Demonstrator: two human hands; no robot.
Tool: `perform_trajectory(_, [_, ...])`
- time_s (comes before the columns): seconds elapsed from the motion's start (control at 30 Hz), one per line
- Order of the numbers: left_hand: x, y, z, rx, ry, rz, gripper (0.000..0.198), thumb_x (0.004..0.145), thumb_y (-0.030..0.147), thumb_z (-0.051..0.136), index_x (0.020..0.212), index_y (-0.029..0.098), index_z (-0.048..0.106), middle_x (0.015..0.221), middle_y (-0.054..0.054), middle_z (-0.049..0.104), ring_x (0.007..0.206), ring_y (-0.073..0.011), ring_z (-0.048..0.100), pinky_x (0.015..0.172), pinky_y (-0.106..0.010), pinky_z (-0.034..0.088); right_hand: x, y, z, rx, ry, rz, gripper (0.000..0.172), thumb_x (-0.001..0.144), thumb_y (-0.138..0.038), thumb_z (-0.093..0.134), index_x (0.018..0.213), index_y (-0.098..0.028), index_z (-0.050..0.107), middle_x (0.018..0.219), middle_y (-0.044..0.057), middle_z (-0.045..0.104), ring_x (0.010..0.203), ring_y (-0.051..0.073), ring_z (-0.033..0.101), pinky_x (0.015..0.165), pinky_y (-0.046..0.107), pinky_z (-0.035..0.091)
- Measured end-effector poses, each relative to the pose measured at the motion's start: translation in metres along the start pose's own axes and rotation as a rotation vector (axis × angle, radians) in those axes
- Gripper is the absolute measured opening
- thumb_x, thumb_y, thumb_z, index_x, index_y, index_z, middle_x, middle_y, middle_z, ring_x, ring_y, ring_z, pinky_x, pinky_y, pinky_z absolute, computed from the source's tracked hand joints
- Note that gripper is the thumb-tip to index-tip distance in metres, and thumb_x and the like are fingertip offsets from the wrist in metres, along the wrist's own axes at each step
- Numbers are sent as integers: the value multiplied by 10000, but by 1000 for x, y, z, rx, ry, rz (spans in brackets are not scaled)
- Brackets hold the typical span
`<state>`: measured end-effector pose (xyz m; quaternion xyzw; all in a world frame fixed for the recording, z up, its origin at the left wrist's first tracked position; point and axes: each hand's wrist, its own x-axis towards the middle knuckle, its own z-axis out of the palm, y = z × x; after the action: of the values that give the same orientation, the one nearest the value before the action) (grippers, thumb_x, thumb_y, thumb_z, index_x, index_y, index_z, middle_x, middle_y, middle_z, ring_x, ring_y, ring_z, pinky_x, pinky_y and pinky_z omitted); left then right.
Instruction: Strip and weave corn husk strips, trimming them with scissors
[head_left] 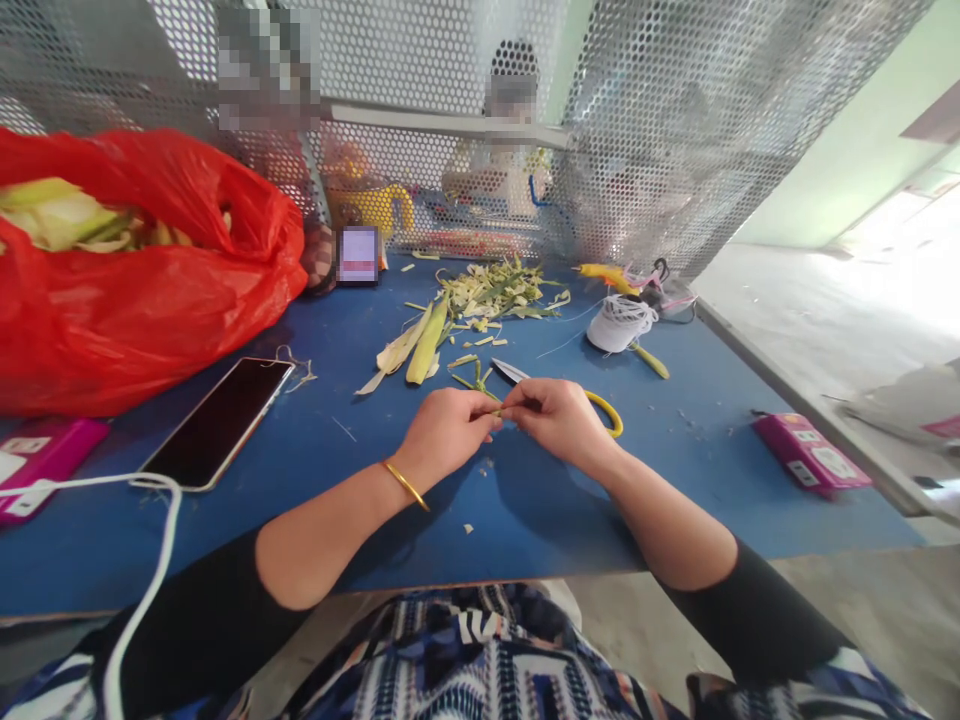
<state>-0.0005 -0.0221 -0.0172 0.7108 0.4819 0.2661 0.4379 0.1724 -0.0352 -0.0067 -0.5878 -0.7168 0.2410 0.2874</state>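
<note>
My left hand point(448, 428) and my right hand point(556, 415) meet above the blue table point(525, 500). Both are closed in a pinch on a thin green leaf strip point(498, 404) held between them. Yellow-handled scissors point(525, 378) lie on the table just behind my right hand, partly hidden by it. A gold bangle sits on my left wrist. Longer pale green leaf strips point(420, 345) lie just beyond my hands.
A red plastic bag point(150, 290) full of leaves stands at the left. A phone point(221, 420) with a white cable point(150, 590), pink boxes point(814, 455), a spool of white thread point(619, 322) and a pile of leaf cuttings point(499, 290) lie about. A perforated metal screen point(675, 120) backs the table, with people behind it.
</note>
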Motion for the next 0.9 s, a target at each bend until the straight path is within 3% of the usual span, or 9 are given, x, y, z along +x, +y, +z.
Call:
perform_trajectory(0.1, [-3, 2, -5, 294, 39, 90, 160, 845, 162, 651, 792, 203, 796, 726, -43, 775, 722, -209, 723, 674, -292, 477, 0, 3, 0, 93, -85, 21, 96, 765, -161, 656, 704, -185, 725, 577, -27, 652, 558, 120, 569, 549, 220, 396])
perform_trajectory(0.17, [-4, 4, -7, 303, 53, 104, 179, 858, 167, 635, 774, 205, 788, 740, -42, 780, 733, -205, 724, 682, -289, 478, 4, 8, -4, 158, -153, 7, 112, 804, -205, 646, 752, -183, 744, 644, -8, 699, 598, 135, 615, 595, 234, 450])
perform_trajectory(0.23, [-3, 5, -6, 156, 45, 64, 191, 865, 170, 623, 743, 200, 767, 703, -26, 766, 689, -179, 716, 683, -272, 498, 13, 18, -15, 131, -147, -32, 140, 834, -242, 643, 819, -186, 770, 701, 7, 726, 634, 149, 637, 645, 254, 478])
perform_trajectory(0.4, [3, 8, -1, -354, 10, -143, 169, 827, 146, 650, 669, 179, 698, 570, 3, 687, 543, -123, 650, 579, -222, 523, 60, 60, -50, -265, 119, -56, 130, 737, -137, 700, 814, -200, 784, 884, 50, 744, 744, 170, 628, 727, 286, 462])
perform_trajectory(0.47, [4, 9, 1, -447, 8, -201, 191, 816, 130, 667, 631, 174, 686, 543, -6, 667, 514, -112, 627, 557, -215, 517, 79, 78, -56, -258, 79, 5, 127, 674, -132, 747, 780, -200, 763, 857, 30, 721, 690, 150, 589, 711, 284, 457])
perform_trajectory(0.63, [3, 6, 2, -562, -39, -252, 179, 806, 115, 715, 632, 159, 708, 543, -22, 665, 488, -105, 613, 552, -223, 507, 100, 101, -47, -159, 23, 24, 122, 634, -195, 797, 643, -176, 677, 674, -22, 626, 662, 137, 542, 679, 267, 430])
perform_trajectory(0.9, [4, 4, 0, -630, -107, -290, 164, 820, 162, 726, 658, 146, 712, 550, -19, 659, 506, -102, 622, 526, -202, 475, 92, 102, -40, -131, 95, -5, 166, 730, -249, 697, 627, -203, 576, 657, -18, 591, 700, 157, 534, 706, 279, 415])
